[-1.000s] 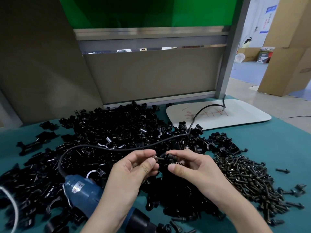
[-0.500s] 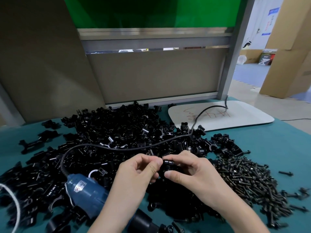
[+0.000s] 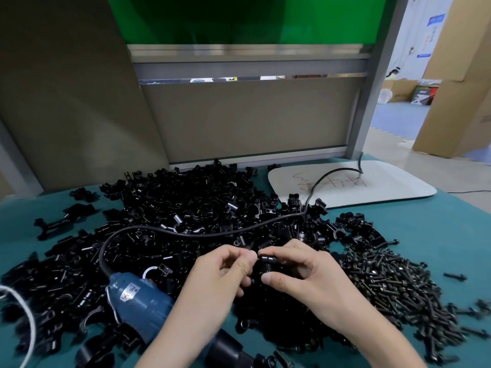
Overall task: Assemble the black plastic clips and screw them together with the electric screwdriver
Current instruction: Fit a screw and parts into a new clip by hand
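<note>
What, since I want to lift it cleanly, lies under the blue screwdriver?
A pile of black clips lies under the screwdriver. The left forearm covers its front, so what lies beneath there is hidden.

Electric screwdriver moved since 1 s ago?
No. The electric screwdriver lies where it was, cord end just left of the white ring in the clip pile; only the camera shifted.

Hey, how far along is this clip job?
No finished clip stands out in the pile of black clips. In hand: the right hand pinches one black plastic clip while the left hand pinches at its end. Left: the blue electric screwdriver lies in neither hand; that pile and the heap of dark screws wait.
</note>
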`<state>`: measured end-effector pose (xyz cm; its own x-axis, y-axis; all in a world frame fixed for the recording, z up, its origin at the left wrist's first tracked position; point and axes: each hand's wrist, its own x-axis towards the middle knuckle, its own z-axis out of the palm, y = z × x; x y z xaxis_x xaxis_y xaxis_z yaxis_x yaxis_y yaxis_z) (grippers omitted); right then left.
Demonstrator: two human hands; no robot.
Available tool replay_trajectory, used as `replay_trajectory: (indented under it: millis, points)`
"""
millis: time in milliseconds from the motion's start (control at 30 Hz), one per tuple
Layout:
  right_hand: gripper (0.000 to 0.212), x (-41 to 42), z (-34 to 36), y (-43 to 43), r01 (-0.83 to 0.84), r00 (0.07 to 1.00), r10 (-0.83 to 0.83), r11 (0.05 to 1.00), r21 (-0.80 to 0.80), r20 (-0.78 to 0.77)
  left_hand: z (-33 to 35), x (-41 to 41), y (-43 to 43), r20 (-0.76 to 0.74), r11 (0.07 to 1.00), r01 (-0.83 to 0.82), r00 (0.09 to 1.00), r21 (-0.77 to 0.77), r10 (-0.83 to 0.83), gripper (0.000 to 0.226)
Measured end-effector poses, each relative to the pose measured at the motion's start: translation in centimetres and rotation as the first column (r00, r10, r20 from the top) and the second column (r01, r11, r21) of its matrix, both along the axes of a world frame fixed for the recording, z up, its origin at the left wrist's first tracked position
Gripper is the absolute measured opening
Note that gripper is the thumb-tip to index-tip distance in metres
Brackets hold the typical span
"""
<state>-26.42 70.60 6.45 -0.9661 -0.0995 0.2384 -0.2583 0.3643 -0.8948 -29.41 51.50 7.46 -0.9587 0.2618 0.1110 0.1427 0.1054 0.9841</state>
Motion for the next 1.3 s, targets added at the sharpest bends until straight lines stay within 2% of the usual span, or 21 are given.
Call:
replay_trajectory:
  millis: [133, 467, 633, 800, 933, 1167, 1300]
  points:
    - [0.033, 0.1, 0.2, 0.1, -0.006, 1.000, 0.006, 1.000, -0.013, 0.005, 0.2, 0.2, 0.1, -0.063, 0.997, -0.012, 0.998, -0.075, 0.008, 0.025]
    - [0.034, 0.1, 0.2, 0.4, -0.025, 0.999, 0.026, 0.999, -0.037, 0.030, 0.4, 0.7, -0.3, -0.231, 0.981, -0.050, 0.973, -0.189, 0.005, 0.023]
    - [0.034, 0.2, 0.4, 0.3, -0.021, 0.999, 0.024, 0.997, -0.069, 0.037, 0.6, 0.5, -0.6, -0.119, 0.996, 0.043, 0.992, -0.079, -0.052, 0.031]
    - [0.035, 0.2, 0.5, 0.2, -0.022, 0.999, 0.023, 0.999, -0.042, 0.029, 0.4, 0.4, -0.4, -0.115, 0.997, 0.005, 0.993, -0.080, -0.014, 0.021]
    - [0.035, 0.2, 0.8, 0.1, -0.027, 0.999, 0.029, 0.998, -0.049, 0.031, 0.2, 0.6, -0.2, -0.174, 0.986, -0.038, 0.985, -0.163, 0.009, 0.015]
    - [0.036, 0.3, 1.0, -0.1, -0.045, 0.999, 0.047, 0.997, -0.062, 0.019, 0.3, 1.2, -0.4, -0.382, 0.933, -0.064, 0.921, -0.354, -0.082, 0.010]
    - [0.038, 0.2, 0.9, -0.3, -0.049, 0.998, 0.050, 0.998, -0.050, 0.023, 0.2, 1.7, -0.2, -0.435, 0.889, -0.147, 0.898, -0.434, -0.063, 0.029]
